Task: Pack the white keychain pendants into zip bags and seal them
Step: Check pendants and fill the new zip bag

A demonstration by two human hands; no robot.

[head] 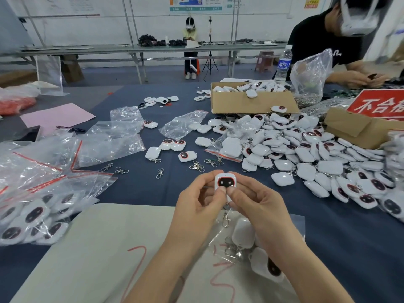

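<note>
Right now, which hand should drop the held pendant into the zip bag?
Right hand: the open zip bag lies directly under it; the left hand shares the grip on the pendant but sits farther off.

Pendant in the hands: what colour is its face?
The pendant is white with a black, red-rimmed face, seen in the head view.

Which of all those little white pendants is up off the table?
The pendant pinched between both hands, left hand and right hand, dark face showing. All the others lie on the table or in bags.
</note>
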